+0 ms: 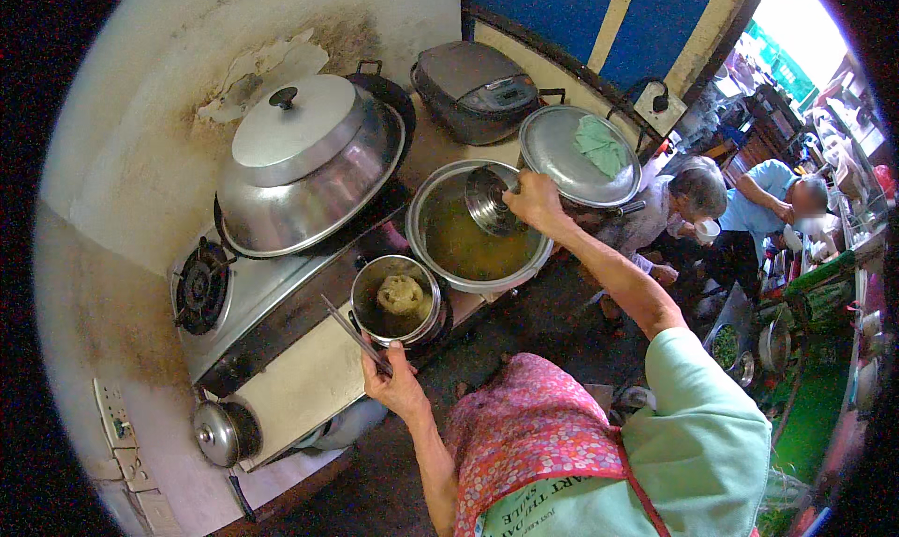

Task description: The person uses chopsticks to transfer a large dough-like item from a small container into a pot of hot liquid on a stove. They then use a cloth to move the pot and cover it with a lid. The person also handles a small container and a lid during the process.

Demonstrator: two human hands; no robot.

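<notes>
My right hand [535, 203] grips a small round steel lid [486, 198], tilted over a wide metal pot [474, 256] of cloudy yellowish broth. Whether the lid touches the broth is hard to tell. Dark chopsticks [345, 324] are held in my left hand [397, 389], its thumb at the near rim of a smaller steel pot [433, 299]. Inside the smaller pot, a pale yellowish lump of food [400, 295] sits in liquid. The two pots stand side by side, the wide one farther right.
A domed lid [302, 175] covers a wok beside a gas burner [204, 277]. Behind stand a rice cooker [474, 91] and a large lid [555, 151] bearing a green cloth [599, 146]. A lidded saucepan [225, 432] is lower left. Two people [642, 210] [755, 200] are at right.
</notes>
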